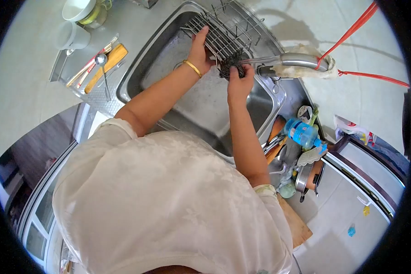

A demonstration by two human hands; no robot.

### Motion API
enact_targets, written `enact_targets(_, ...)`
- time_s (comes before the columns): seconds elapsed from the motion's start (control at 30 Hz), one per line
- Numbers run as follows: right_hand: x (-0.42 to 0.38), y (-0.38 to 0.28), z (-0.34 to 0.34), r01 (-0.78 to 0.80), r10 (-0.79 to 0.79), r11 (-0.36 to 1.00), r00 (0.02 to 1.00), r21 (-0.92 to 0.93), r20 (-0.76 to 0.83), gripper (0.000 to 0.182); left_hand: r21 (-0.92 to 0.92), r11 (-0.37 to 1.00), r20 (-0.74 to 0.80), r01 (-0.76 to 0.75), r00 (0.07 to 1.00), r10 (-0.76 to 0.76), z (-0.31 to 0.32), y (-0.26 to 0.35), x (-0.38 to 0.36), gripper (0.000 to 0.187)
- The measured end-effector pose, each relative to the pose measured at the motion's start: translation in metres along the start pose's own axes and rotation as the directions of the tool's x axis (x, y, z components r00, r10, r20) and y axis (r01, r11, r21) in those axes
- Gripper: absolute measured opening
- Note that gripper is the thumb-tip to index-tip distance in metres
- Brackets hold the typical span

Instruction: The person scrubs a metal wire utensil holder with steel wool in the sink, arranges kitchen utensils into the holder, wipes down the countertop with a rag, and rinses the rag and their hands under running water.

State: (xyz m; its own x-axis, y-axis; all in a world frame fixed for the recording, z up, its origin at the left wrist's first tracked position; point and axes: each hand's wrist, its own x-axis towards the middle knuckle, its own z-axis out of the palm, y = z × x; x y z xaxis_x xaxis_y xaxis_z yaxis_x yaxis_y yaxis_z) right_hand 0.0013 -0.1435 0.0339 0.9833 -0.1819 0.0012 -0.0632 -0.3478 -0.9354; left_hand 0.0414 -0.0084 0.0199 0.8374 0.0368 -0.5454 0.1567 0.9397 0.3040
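Note:
Over the steel sink [205,102], a wire rack [217,36] is tilted up in my left hand [199,54], whose thumb lies along its edge. A yellow bangle [192,68] circles that wrist. My right hand [240,82] is closed on a dark, tangled scrubber [231,66], pressed against the rack's lower right end. Just right of the scrubber is the faucet spout [260,60]. More wire racking [246,23] stands behind the sink.
Left of the sink lie a spoon [101,60], a wooden spatula [107,68] and chopsticks, near a white cup [73,36] and bowl [77,9]. To the right are a blue-labelled bottle [303,134], utensils and a pot [306,178]. Red cords [351,32] hold the faucet.

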Motion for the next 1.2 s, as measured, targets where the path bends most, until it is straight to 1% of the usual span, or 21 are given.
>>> enact_targets(0.03,0.004,0.006,0.001,-0.067,0.068,0.997,0.996,0.026,-0.057,0.03,0.008,1.0,-0.003,-0.006,1.0,0.006,0.005,0.0,-0.006,0.036)
enact_targets(0.07,0.004,0.011,0.0,-0.037,0.034,0.998,0.997,-0.047,-0.071,0.029,0.012,1.0,-0.007,-0.015,1.0,0.015,0.008,0.0,-0.009,0.036)
enact_targets(0.13,-0.013,-0.028,0.007,0.014,-0.032,0.982,0.995,-0.189,-0.094,0.028,0.07,0.995,0.002,-0.065,0.998,0.065,0.007,-0.003,-0.002,0.033)
enact_targets(0.17,-0.024,-0.045,0.011,0.02,-0.027,0.995,0.998,-0.099,-0.065,0.026,0.063,0.996,0.039,-0.063,0.997,0.06,0.004,-0.002,0.004,0.032)
enact_targets(0.23,-0.015,-0.031,0.003,0.051,-0.052,0.998,0.998,-0.042,-0.031,0.025,0.034,0.998,0.114,-0.048,0.993,0.044,0.004,0.0,0.007,0.029)
enact_targets(0.27,-0.007,-0.017,-0.004,0.066,-0.066,0.998,0.998,-0.012,-0.016,0.024,0.099,0.993,0.132,-0.067,0.99,0.053,0.003,0.0,0.004,0.034)
enact_targets(0.33,0.006,-0.004,-0.006,-0.163,0.169,0.971,0.985,0.173,-0.026,0.026,0.219,0.969,0.169,-0.111,0.983,0.075,0.001,-0.002,-0.001,0.052)
enact_targets(0.4,0.003,-0.01,-0.013,-0.369,0.373,0.858,0.926,0.358,0.062,0.027,0.209,0.964,0.195,-0.165,0.973,0.124,0.003,-0.003,0.001,0.053)
enact_targets(0.47,-0.011,-0.024,-0.012,-0.299,0.296,0.903,0.954,0.308,0.058,0.029,0.21,0.955,0.177,-0.211,0.969,0.175,0.004,0.0,0.005,0.052)
enact_targets(0.53,-0.017,-0.028,-0.017,-0.253,0.229,0.922,0.967,0.293,0.115,0.029,0.195,0.967,0.181,-0.161,0.975,0.126,0.004,-0.003,-0.009,0.054)
enact_targets(0.57,-0.006,0.001,-0.019,-0.115,0.101,0.956,0.993,0.271,0.064,0.028,0.191,0.97,0.2,-0.15,0.973,0.112,0.008,0.0,-0.012,0.054)
enact_targets(0.67,0.006,-0.017,-0.022,-0.431,0.407,0.751,0.899,0.5,0.163,0.026,0.206,0.963,0.228,-0.175,0.965,0.127,0.005,-0.002,-0.018,0.052)
enact_targets(0.7,0.005,-0.016,-0.019,-0.476,0.459,0.737,0.874,0.48,0.161,0.026,0.21,0.96,0.235,-0.183,0.963,0.132,0.006,0.002,-0.02,0.051)
enact_targets(0.73,0.004,-0.018,-0.019,-0.484,0.443,0.735,0.873,0.474,0.203,0.026,0.213,0.958,0.239,-0.193,0.961,0.141,0.006,0.005,-0.02,0.05)
enact_targets(0.77,-0.002,-0.021,-0.021,-0.499,0.434,0.731,0.866,0.465,0.247,0.026,0.147,0.944,0.264,-0.294,0.932,0.249,0.003,0.001,-0.012,0.027)
enact_targets(0.83,-0.017,-0.033,-0.019,-0.508,0.42,0.72,0.861,0.473,0.286,0.026,0.155,0.945,0.252,-0.287,0.937,0.243,0.005,0.007,-0.013,0.026)
enact_targets(0.93,-0.013,-0.029,-0.019,-0.463,0.427,0.707,0.882,0.534,0.2,0.025,0.144,0.942,0.255,-0.303,0.931,0.261,0.009,0.007,-0.018,0.028)
enact_targets(1.0,0.001,-0.017,-0.026,-0.503,0.434,0.711,0.864,0.49,0.257,0.025,0.133,0.948,0.228,-0.29,0.94,0.256,0.012,0.004,-0.028,0.029)
enact_targets(1.07,0.007,-0.007,-0.027,-0.54,0.442,0.718,0.841,0.439,0.312,0.023,0.218,0.92,0.348,-0.326,0.907,0.239,0.002,0.004,-0.024,0.034)
enact_targets(1.13,0.001,-0.006,-0.024,-0.562,0.476,0.703,0.827,0.435,0.3,0.023,0.281,0.889,0.426,-0.362,0.877,0.223,0.005,0.009,-0.031,0.036)
enact_targets(1.2,-0.004,-0.008,-0.023,-0.567,0.494,0.699,0.824,0.435,0.279,0.02,0.263,0.885,0.422,-0.385,0.871,0.253,0.01,0.01,-0.031,0.038)
